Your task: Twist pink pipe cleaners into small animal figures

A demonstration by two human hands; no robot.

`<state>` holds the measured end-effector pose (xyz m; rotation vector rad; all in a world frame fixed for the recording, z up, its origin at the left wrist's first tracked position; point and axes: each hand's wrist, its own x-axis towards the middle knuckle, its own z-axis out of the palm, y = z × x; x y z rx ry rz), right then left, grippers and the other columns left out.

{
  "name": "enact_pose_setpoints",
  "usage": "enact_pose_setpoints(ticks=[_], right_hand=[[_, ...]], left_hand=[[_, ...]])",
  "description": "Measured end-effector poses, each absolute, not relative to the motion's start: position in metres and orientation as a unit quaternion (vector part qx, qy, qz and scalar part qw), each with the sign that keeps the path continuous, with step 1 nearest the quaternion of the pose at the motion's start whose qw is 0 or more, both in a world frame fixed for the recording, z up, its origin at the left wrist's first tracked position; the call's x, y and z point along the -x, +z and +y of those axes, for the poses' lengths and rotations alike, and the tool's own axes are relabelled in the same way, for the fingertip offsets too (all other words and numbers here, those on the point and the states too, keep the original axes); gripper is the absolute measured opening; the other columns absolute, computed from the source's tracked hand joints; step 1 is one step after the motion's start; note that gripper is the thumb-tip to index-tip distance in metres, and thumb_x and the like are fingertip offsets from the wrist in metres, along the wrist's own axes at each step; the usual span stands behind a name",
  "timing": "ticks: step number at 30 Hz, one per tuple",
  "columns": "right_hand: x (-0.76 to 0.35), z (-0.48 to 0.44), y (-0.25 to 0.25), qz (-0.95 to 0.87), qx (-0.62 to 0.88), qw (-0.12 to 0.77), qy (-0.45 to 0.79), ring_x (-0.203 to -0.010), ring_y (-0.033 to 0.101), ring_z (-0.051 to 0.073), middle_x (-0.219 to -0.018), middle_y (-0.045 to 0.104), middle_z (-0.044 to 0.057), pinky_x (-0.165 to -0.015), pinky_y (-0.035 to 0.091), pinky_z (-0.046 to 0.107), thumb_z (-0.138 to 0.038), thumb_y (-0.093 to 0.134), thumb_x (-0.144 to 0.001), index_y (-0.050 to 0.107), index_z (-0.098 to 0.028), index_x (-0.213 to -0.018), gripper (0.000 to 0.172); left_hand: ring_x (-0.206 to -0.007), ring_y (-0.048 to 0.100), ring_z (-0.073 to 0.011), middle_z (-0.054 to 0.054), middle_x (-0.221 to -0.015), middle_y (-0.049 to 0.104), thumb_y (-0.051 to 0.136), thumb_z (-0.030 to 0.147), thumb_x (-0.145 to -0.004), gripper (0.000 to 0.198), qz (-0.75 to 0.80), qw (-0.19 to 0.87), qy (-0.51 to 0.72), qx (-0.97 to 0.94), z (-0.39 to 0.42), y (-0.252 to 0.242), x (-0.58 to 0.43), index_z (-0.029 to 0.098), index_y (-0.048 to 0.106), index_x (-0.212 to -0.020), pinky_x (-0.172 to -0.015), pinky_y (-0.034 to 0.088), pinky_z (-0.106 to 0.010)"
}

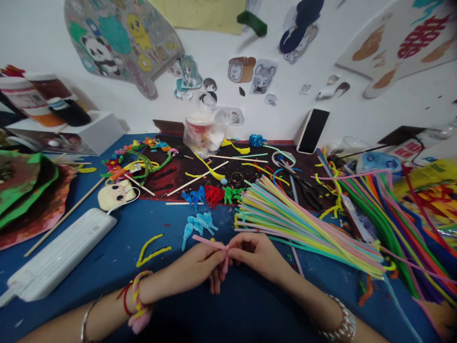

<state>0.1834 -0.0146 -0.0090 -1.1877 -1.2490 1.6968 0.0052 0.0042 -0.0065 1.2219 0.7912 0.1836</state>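
Note:
A pink pipe cleaner (207, 242) is held between both hands near the table's front edge. It has a bend or twist where the fingertips meet, with one end pointing left and a short piece hanging down. My left hand (210, 262) pinches it between thumb and fingers. From the other side, my right hand (253, 252) grips the same spot with its fingertips. Just beyond them lies a light blue twisted pipe-cleaner piece (200, 225). A bent yellow pipe cleaner (152, 250) rests to the left of my left hand.
A large bundle of pastel pipe cleaners (303, 224) lies right of my hands, with scissors (303, 181) behind it. On the left are a white power strip (64, 252) and a wooden stick (67, 214). A phone (313, 131) leans against the back wall.

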Motion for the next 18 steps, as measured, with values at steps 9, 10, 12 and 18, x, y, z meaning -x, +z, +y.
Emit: enact_pose_setpoints(ticks=[9,10,12,18], right_hand=[[-0.188,-0.014,-0.009,-0.49,0.472,0.329,0.655,-0.052,0.049,0.009,-0.063,0.058,-0.001,-0.051,0.039,0.022,-0.041,0.067,-0.069,0.063,-0.014,-0.074,0.028],[-0.188,-0.014,-0.009,-0.49,0.469,0.328,0.658,-0.052,0.049,0.009,-0.064,0.059,0.0,-0.051,0.039,0.022,-0.041,0.067,-0.069,0.063,-0.014,-0.074,0.028],[-0.189,-0.014,-0.008,-0.491,0.465,0.324,0.662,-0.053,0.049,0.009,-0.064,0.058,0.0,-0.052,0.038,0.022,-0.04,0.067,-0.07,0.063,-0.014,-0.073,0.026],[-0.186,-0.016,-0.003,-0.495,0.473,0.321,0.654,-0.052,0.048,0.009,-0.062,0.058,-0.001,-0.051,0.037,0.021,-0.037,0.066,-0.07,0.062,-0.014,-0.072,0.024]], left_hand=[[-0.051,0.061,-0.0116,0.0,-0.069,0.059,0.046,0.049,-0.083,0.032,0.35,0.756,0.1,-0.544,0.006,-0.002,-0.005,0.016,0.046,-0.084,-0.047,0.048,-0.022],[-0.052,0.061,-0.0119,-0.001,-0.071,0.06,0.048,0.048,-0.083,0.032,0.351,0.747,0.102,-0.555,0.006,-0.001,-0.005,0.016,0.049,-0.084,-0.05,0.05,-0.024],[-0.057,0.062,-0.0126,-0.003,-0.074,0.062,0.049,0.045,-0.083,0.031,0.356,0.715,0.11,-0.591,0.004,0.001,-0.006,0.014,0.054,-0.084,-0.055,0.052,-0.026],[-0.058,0.063,-0.0132,-0.004,-0.074,0.065,0.05,0.042,-0.083,0.031,0.366,0.663,0.125,-0.641,0.003,0.003,-0.004,0.013,0.061,-0.081,-0.056,0.054,-0.025]])
